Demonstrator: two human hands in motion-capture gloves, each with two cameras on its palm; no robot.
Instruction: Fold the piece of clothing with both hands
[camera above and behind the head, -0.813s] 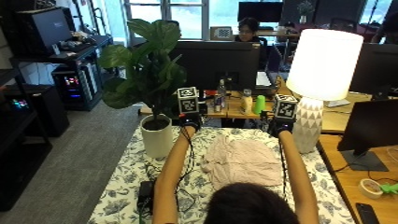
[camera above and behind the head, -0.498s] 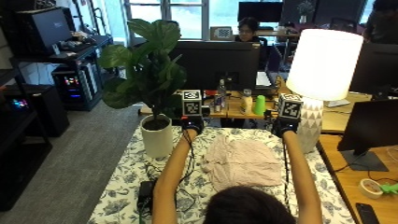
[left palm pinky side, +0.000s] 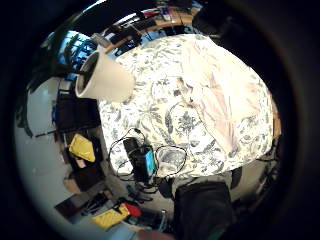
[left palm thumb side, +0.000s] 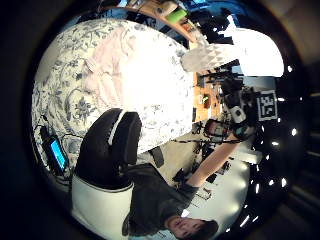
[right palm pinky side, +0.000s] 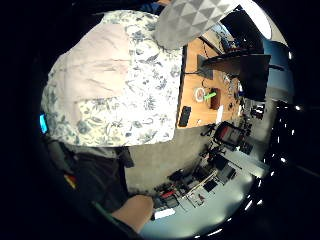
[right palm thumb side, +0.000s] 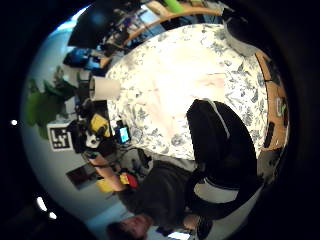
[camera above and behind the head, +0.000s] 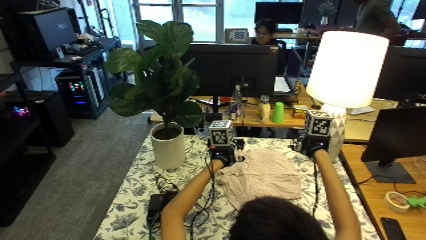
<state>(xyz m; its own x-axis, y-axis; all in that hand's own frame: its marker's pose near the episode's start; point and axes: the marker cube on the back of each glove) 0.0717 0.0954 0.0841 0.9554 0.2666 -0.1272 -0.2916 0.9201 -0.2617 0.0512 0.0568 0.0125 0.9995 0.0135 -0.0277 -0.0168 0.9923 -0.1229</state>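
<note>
A pale pink garment (camera above and behind the head: 263, 177) lies partly folded and rumpled on the flower-patterned tablecloth (camera above and behind the head: 136, 192). My left hand (camera above and behind the head: 223, 156) hovers over its far left corner and my right hand (camera above and behind the head: 313, 149) over the table past its far right corner. Both palms look down from well above: the garment (left palm pinky side: 220, 100) (right palm pinky side: 95, 75) lies on the table apart from them. The left thumb (left palm thumb side: 107, 150) and the right thumb (right palm thumb side: 220, 145) show relaxed, with no cloth in them.
A white pot (camera above and behind the head: 168, 147) with a large-leaved plant stands at the table's far left. A white lamp (camera above and behind the head: 346, 70) stands at the far right. A small device with cables (camera above and behind the head: 160, 200) lies at the near left. Desks with monitors stand beyond and to the right.
Both hands have come down and nearer to me, the left one also shifting right toward the garment. The garment lies as before.
</note>
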